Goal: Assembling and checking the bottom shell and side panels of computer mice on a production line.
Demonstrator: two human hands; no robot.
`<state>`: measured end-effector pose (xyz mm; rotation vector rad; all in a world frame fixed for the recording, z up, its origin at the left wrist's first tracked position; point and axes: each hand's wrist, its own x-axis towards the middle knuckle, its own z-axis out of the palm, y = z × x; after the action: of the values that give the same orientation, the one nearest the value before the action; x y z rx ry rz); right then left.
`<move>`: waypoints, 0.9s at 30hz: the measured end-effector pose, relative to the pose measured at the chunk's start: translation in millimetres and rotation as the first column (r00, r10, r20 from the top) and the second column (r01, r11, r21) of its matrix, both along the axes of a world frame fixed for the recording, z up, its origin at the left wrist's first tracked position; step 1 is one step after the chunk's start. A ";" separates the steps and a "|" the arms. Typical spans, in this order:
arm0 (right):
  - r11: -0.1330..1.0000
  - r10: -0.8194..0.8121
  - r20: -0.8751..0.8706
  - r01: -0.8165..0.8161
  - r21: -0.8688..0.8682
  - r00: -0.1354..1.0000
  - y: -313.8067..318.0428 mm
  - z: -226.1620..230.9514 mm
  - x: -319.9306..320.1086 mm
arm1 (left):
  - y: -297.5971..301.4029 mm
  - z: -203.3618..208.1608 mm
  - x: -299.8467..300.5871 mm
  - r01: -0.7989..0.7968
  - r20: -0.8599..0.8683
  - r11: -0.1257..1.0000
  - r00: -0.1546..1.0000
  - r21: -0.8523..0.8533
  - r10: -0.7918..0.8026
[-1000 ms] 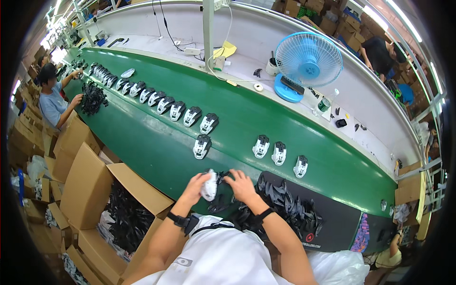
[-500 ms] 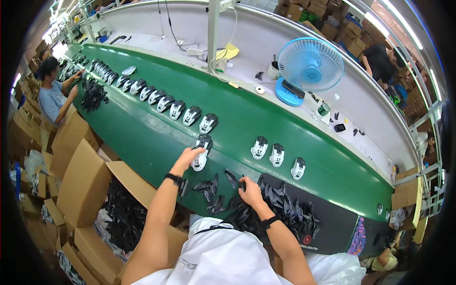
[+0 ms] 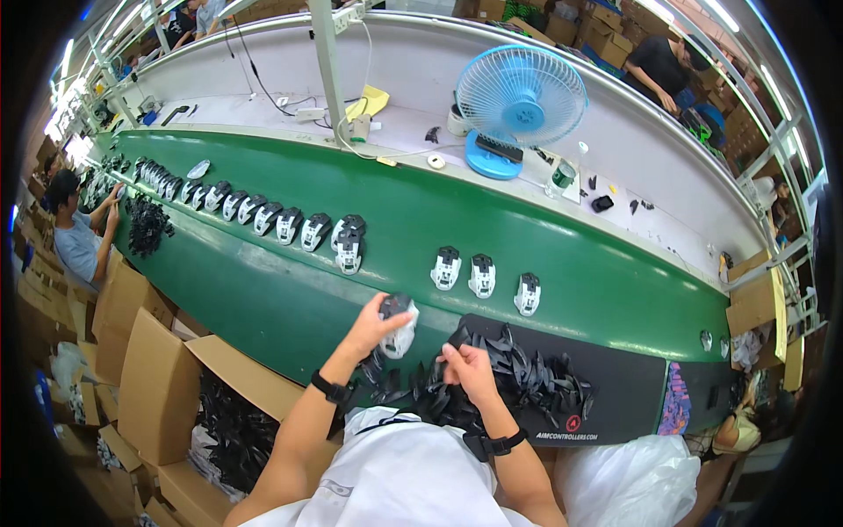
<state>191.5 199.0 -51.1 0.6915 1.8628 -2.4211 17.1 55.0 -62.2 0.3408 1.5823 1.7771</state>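
My left hand (image 3: 372, 328) grips a white-and-black computer mouse body (image 3: 401, 339) from its left side, lifted over the near edge of the green bench (image 3: 290, 294). Just to the right, my right hand (image 3: 471, 369) pinches a small black curved plastic piece (image 3: 457, 337), partly hidden by the fingers. Beneath and around my hands lie many loose black curved pieces (image 3: 536, 379), heaped partly on a black mat (image 3: 623, 386). A row of similar mouse bodies (image 3: 287, 226) runs away to the far left. Three more mouse bodies (image 3: 481, 276) stand to the right, beyond the mat.
A blue fan (image 3: 522, 101) and a clear bottle (image 3: 562, 178) stand on the back ledge. Cardboard boxes (image 3: 158, 386), one holding black pieces (image 3: 233, 422), are at my left. A person (image 3: 79, 230) works farther down the bench. A white plastic bag (image 3: 628, 483) hangs at lower right.
My left hand has brought the mouse body nearer to me and lifted it, close to my right hand. My right hand has raised a black piece from the heap. The view has shifted.
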 end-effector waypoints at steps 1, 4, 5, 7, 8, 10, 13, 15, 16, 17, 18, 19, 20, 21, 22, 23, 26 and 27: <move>0.992 -0.043 0.086 0.033 0.118 0.995 2.0 8.1 0.9 | 0.0 4.5 11.0 0.049 -0.059 0.999 0.997 -0.022 -0.050; 0.984 -0.028 -0.005 0.028 0.173 1.000 -2.1 23.0 -0.7 | 4.8 21.1 36.0 0.071 -0.116 0.997 0.990 -0.042 -0.075; 0.979 0.018 -0.017 -0.014 0.204 1.000 -1.9 27.0 -0.8 | 7.4 23.9 40.3 0.043 -0.018 0.999 0.999 0.026 -0.043; 0.979 0.050 0.028 -0.055 0.198 0.998 -0.9 29.4 1.0 | 13.9 24.7 47.9 0.016 0.084 0.996 0.996 0.093 -0.023; 0.965 0.072 0.067 -0.087 0.248 0.995 -1.3 29.8 1.7 | 16.5 24.1 52.3 0.008 0.015 0.998 1.000 0.067 -0.009; 0.910 0.104 0.118 -0.142 0.388 0.988 -1.0 28.7 4.3 | 21.0 27.6 57.9 0.020 -0.115 1.000 0.993 0.008 -0.019; 0.730 0.043 0.028 -0.050 0.682 0.999 0.9 18.3 11.3 | 23.3 39.5 68.2 0.025 -0.362 0.996 0.931 -0.091 -0.057; 0.663 0.065 0.065 -0.091 0.743 0.996 0.1 37.0 14.9 | 17.2 39.5 71.0 0.057 -0.310 0.995 0.947 -0.077 -0.078; 0.585 0.085 0.102 -0.132 0.800 0.991 2.1 43.8 15.5 | 15.9 39.4 71.8 0.085 -0.260 0.995 0.961 -0.056 -0.097; 0.589 0.074 0.102 -0.126 0.799 0.992 5.4 43.0 17.4 | 16.6 40.0 73.9 0.096 -0.260 0.994 0.959 -0.059 -0.108; 0.734 0.104 0.090 -0.138 0.665 0.990 8.8 40.3 19.1 | 17.2 40.6 76.0 0.065 -0.312 0.997 0.947 -0.047 -0.076; 0.850 0.132 0.071 -0.149 0.505 0.989 10.5 37.3 21.0 | 17.7 41.6 77.7 0.033 -0.363 0.999 0.931 -0.034 -0.043; 0.853 0.124 0.069 -0.142 0.502 0.990 10.2 33.9 21.9 | 18.6 43.9 78.7 0.042 -0.364 0.998 0.930 -0.037 -0.052; 0.772 0.055 -0.087 0.013 0.635 0.995 8.9 30.6 22.5 | 19.5 47.3 79.4 0.029 -0.443 0.997 0.895 -0.073 -0.059; 0.662 0.011 -0.248 0.179 0.728 0.969 8.0 29.0 23.6 | 20.3 50.5 80.0 0.014 -0.518 0.994 0.853 -0.105 -0.067; 0.664 0.007 -0.249 0.182 0.726 0.968 8.6 34.9 24.5 | 20.1 53.0 80.1 0.017 -0.519 0.994 0.852 -0.108 -0.071; 0.885 -0.108 -0.086 0.135 0.445 0.990 8.4 47.5 26.3 | 20.9 55.4 81.4 0.070 -0.554 0.984 0.819 -0.162 -0.149; 0.885 -0.114 -0.086 0.141 0.444 0.990 4.2 46.3 27.2 | 22.9 53.2 82.9 0.055 -0.449 0.996 0.890 -0.063 -0.078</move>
<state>218.7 203.2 -4.7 0.7874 2.5142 -2.1022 100.0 77.8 -9.0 0.8242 1.9005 1.6800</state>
